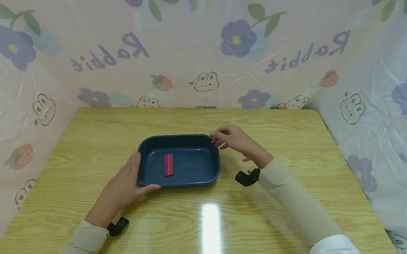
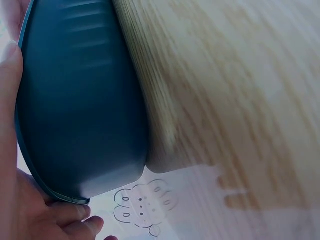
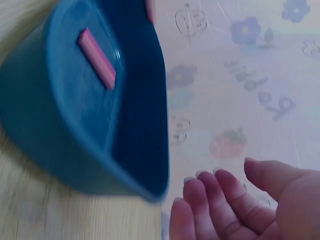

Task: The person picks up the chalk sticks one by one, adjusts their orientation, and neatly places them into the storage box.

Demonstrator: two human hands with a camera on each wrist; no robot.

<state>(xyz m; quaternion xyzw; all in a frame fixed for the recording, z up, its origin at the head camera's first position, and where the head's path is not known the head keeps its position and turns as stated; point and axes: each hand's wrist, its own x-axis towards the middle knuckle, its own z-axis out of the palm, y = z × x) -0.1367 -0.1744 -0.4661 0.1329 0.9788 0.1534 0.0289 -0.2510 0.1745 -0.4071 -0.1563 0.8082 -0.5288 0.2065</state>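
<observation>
Printed plastic sheeting (image 1: 181, 57) with flowers, rabbits and backward lettering hangs behind the tabletop (image 1: 174, 234), and a dark blue tray (image 1: 198, 165) sits on the pale wood before me. Inside the tray, left of its middle, pink and red sticks (image 1: 169, 165) lie side by side. At the tray's near left corner the left hand (image 1: 120, 187) spreads its grip, fingers against the end wall and thumb along the near side. By the tray's far right corner hovers the right hand (image 1: 238, 139), its grip loosely bent, pinching nothing that I can make out.

To steady the tray well, I'd judge, the left hand should press lightly and evenly, so that nothing skids or tips and the sticks don't roll; the right hand does best with a soft touch at the rim.

Whether the right fingertips touch the tray's corner I can't tell from the head view, though the right wrist view shows them just beside it. From the left wrist, the tray's inside is out of sight and one end runs out of frame. The sticks lie so close that I can't count them surely
</observation>
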